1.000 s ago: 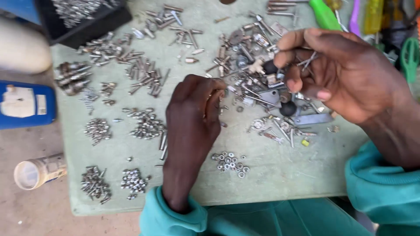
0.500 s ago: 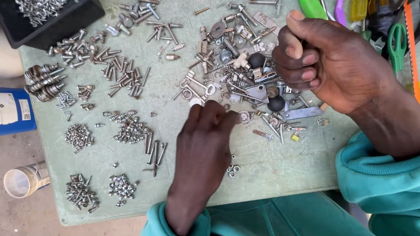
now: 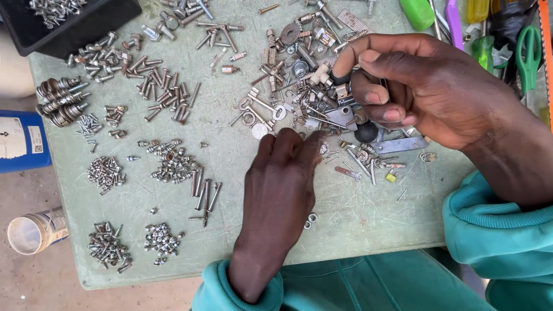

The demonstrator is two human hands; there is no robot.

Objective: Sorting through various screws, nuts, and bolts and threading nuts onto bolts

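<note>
My left hand (image 3: 282, 184) lies palm down on the pale green board (image 3: 357, 219), its fingertips reaching into a mixed heap of screws, keys and metal bits (image 3: 311, 109). My right hand (image 3: 426, 86) hovers over the right side of that heap with its fingers curled around several small metal pieces; exactly what it holds is hidden. A black round knob (image 3: 366, 132) sits just below its fingers. Two small washers (image 3: 311, 219) lie beside my left wrist. Both sleeves are teal.
Sorted little piles of screws and nuts (image 3: 173, 164) cover the left half of the board. A black tray (image 3: 75, 23) with screws stands at the top left. A blue container (image 3: 20, 141) and a white tube (image 3: 34, 230) lie off the left edge. Scissors (image 3: 527, 49) and coloured tools rest at the top right.
My left hand has slid forward and right, fingertips now in the heap. My right hand has dropped slightly and stays curled. The view has shifted over the board.
</note>
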